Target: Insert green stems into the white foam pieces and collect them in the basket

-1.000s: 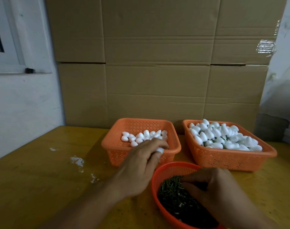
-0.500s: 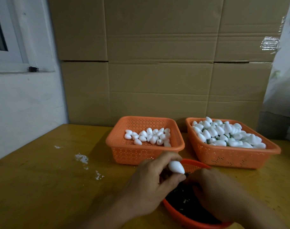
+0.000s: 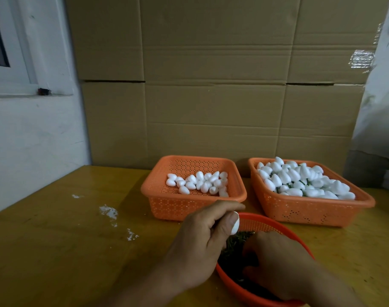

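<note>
2 orange baskets (image 3: pixel 193 203) (image 3: pixel 311 210) at the back, both w/ lattice-perforated walls. White foam pieces (image 3: pixel 198 183) in the left 1; white foam w/ green stems showing between (image 3: pixel 304 185) in the right. Red-orange round bowl (image 3: pixel 255 221) up front, dark green stems (image 3: pixel 235 242) inside. Table (image 3: pixel 56 240) mustard yellow w/ white flecks (image 3: pixel 108 212). Brown cardboard (image 3: pixel 211 85) behind.

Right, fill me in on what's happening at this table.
A person is fitting green stems into white foam pieces. The left hand pinches one foam piece over the round red basket, while the right hand digs in that basket's green stems. Behind, the left orange basket holds plain foam pieces; the right orange basket is piled with stemmed ones.
</note>
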`<state>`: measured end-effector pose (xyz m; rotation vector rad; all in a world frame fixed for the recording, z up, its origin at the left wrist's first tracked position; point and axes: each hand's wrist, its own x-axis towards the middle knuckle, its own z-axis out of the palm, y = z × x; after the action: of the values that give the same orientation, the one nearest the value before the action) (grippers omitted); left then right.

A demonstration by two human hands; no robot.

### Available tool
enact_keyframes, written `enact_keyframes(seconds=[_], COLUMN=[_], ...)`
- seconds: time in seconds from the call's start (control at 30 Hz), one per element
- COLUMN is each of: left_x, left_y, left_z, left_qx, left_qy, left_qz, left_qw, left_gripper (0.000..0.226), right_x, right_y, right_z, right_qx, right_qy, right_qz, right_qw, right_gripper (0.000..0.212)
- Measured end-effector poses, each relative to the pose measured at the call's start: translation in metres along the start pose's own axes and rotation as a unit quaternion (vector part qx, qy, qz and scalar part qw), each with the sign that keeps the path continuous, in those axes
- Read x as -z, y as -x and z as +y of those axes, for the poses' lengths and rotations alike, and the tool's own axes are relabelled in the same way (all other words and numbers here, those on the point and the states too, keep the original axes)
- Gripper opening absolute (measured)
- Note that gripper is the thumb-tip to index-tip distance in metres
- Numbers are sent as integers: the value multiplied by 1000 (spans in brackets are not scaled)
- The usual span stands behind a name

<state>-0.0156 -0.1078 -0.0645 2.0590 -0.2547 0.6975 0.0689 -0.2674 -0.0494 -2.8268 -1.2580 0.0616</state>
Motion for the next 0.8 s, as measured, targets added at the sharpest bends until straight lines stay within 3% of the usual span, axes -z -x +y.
enact_keyframes(seconds=[0.17,0.3,0.4,0.53,0.67,0.8], left_x=[0,2,4,6,8,9], left_y=[-2,-4,-6,-6,-6,-6], left_z=[0,1,4,7,9,10], left_qx=[70,108,136,159,181,204], left_qy=[129,230,276,309,330,333], left_qz=[12,30,41,39,39,42], left_qw=[989,967,951,937,926,920], left_gripper=[20,23,30,20,24,28], right_x=[-3,-4,-4,-2,0,1], right_y=[2,4,5,6,10,14], right_z=[0,3,7,8,7,3], right_qx=[3,5,9,11,16,72], right_qy=[-9,-34,-53,-106,-215,-315], right_qz=[25,52,91,163,305,366], right_qw=[1000,998,994,981,928,873], right_gripper=[15,22,24,16,24,32])
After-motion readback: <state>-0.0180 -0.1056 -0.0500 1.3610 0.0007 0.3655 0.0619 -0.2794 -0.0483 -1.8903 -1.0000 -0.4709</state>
